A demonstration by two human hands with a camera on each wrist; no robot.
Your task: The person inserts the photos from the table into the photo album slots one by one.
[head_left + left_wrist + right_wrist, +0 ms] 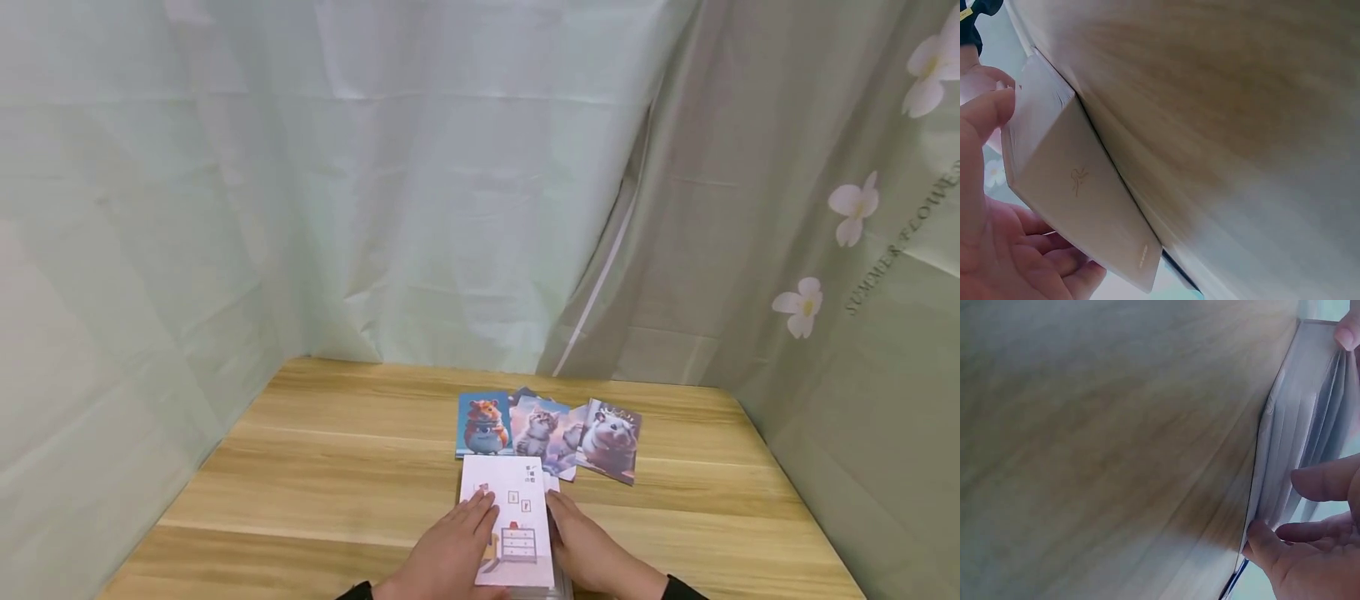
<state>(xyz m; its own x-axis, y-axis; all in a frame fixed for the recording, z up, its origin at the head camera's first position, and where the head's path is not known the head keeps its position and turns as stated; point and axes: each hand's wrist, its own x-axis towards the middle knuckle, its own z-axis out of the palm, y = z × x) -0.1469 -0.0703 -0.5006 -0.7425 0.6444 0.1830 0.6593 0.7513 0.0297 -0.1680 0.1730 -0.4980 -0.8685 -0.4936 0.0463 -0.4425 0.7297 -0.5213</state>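
Observation:
A small photo album (517,492) with a white cover, drawn with a chest of drawers and picture frames, lies closed near the front of the table. My left hand (450,550) rests on its cover with the fingers straight. In the left wrist view the thumb (997,109) touches the album's near end, beside the pale spine (1085,181) with a line drawing. Against the album's right side, my right hand (588,546) touches with extended fingers. The clear page edges (1291,419) fan slightly apart in the right wrist view, with fingertips at the lower cover's edge.
Just beyond the album lie several picture cards: a hamster card (484,425) on blue, an overlapping kitten card (540,427) and a crowned hamster card (611,442). A pale curtain (450,208) encloses the wooden table (337,467) at the back and sides.

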